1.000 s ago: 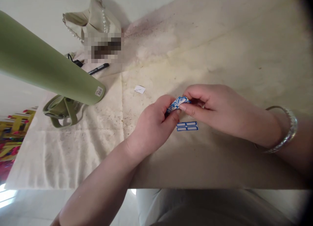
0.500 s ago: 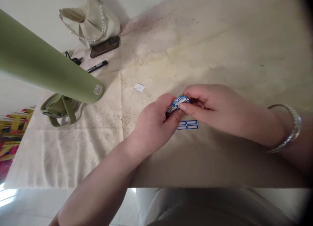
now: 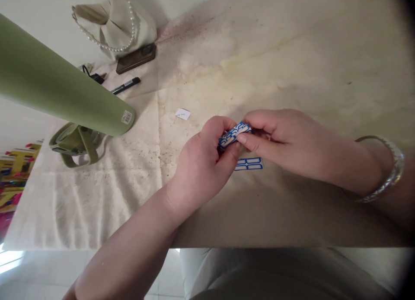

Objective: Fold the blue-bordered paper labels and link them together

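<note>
Between both hands is a small bundle of blue-and-white label stickers point(image 3: 234, 133), fanned or folded so that several blue-outlined blank labels show. My left hand point(image 3: 207, 161) is closed around its lower left side, thumb pressed against it. From the right, my right hand point(image 3: 282, 140) pinches the same bundle, its thumb on the front face and the fingers hidden behind. A flat sheet of blue-framed labels point(image 3: 249, 164) lies on the tablecloth just below the hands, partly covered by the left hand.
A tall green tumbler point(image 3: 65, 84) stands at the left, with a green strap holder point(image 3: 74, 144) beside it. Farther back are a black marker point(image 3: 126, 85), a phone point(image 3: 136, 59) and a cream bag point(image 3: 113, 25). A white paper scrap point(image 3: 183, 114) lies on the tablecloth point(image 3: 106, 196).
The labels in my hands have tilted slightly and more of their outlines show. Both hands keep their hold. The whole view has shifted a little.
</note>
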A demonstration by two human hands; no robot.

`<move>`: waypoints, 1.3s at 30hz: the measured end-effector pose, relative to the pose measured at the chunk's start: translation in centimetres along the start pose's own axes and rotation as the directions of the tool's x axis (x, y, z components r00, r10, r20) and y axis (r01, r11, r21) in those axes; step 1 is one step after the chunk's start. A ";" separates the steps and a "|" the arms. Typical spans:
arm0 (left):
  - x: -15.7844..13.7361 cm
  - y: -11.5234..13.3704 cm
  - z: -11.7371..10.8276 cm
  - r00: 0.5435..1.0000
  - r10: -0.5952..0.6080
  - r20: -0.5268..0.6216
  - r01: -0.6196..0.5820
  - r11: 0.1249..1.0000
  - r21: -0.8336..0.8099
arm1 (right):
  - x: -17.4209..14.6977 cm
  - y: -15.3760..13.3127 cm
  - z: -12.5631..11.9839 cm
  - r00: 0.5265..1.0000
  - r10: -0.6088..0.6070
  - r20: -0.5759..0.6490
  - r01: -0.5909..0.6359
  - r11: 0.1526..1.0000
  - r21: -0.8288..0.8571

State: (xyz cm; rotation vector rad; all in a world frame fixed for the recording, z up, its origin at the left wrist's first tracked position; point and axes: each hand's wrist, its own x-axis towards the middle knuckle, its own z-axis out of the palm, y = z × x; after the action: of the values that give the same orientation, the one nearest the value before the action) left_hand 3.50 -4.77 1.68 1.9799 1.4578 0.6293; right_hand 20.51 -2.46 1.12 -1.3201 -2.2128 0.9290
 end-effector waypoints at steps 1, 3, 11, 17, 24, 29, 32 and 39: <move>0.0 0.1 0.0 1.000 0.001 0.003 -0.001 1.000 0.007 | 0.0 0.0 0.0 1.000 -0.001 0.002 0.001 1.000 -0.002; 0.0 0.2 -0.1 1.000 0.008 0.005 -0.008 0.999 0.032 | 0.0 0.0 0.0 1.000 -0.004 0.005 0.004 1.000 -0.005; 0.0 0.4 -0.2 1.000 0.027 0.004 -0.027 0.994 0.105 | 0.0 0.1 0.3 1.000 0.007 0.017 -0.008 0.999 0.047; -0.1 0.2 0.0 0.999 0.041 0.008 -0.042 0.995 0.094 | 0.0 0.2 0.4 0.999 0.041 0.019 -0.043 0.995 0.091; -0.3 0.2 0.3 0.996 0.086 -0.039 -0.083 0.993 0.083 | 0.2 0.2 0.3 0.998 0.061 0.024 -0.063 0.994 0.091; -0.3 0.0 0.3 0.984 0.160 -0.079 -0.147 0.977 0.154 | 0.2 0.2 0.3 0.996 0.075 0.038 -0.079 0.990 0.114; -0.2 -0.1 0.1 0.981 0.178 -0.074 -0.162 0.969 0.186 | 0.2 0.2 0.3 0.995 0.088 0.047 -0.093 0.990 0.110; -0.2 -0.3 0.0 0.971 0.229 -0.069 -0.209 0.953 0.222 | 0.2 0.3 0.3 0.992 0.101 0.071 -0.111 0.981 0.161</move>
State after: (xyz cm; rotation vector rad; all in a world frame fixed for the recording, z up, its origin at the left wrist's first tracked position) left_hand 3.27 -4.88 1.48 2.3308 1.4216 0.6933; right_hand 20.41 -2.26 0.69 -1.3589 -2.0759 1.1807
